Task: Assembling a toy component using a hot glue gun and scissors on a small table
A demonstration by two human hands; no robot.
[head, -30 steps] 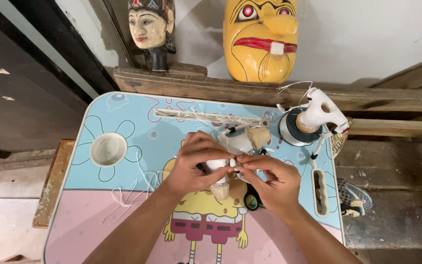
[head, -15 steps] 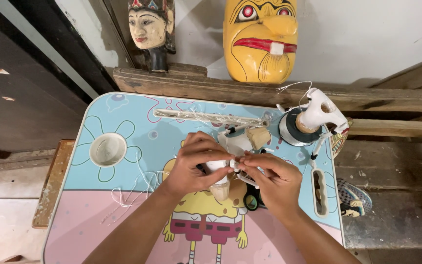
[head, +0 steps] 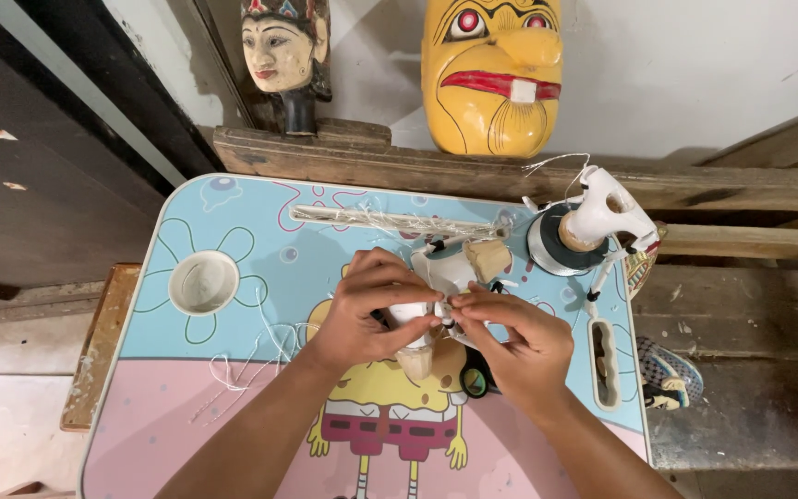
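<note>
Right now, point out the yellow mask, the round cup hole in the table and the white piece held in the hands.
yellow mask (head: pixel 491 79), head view, on its red mouth.
round cup hole (head: pixel 203 283), head view, on its pale inside.
white piece (head: pixel 410 314), head view, on the part showing between the fingers.

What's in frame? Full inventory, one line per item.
Small white wooden figure part: 1, white and tan, between both hands.
Child's cartoon-print plastic table: 1, blue and pink, centre.
Round cup recess: 1, white, table's left.
Loose white thread: several strands, on table.
White carved animal puppet: 1, table's right corner.
Yellow wooden mask: 1, back ledge.
Carved painted head: 1, pale, back ledge.
Left hand: gripping the part.
Right hand: pinching at it.
</note>
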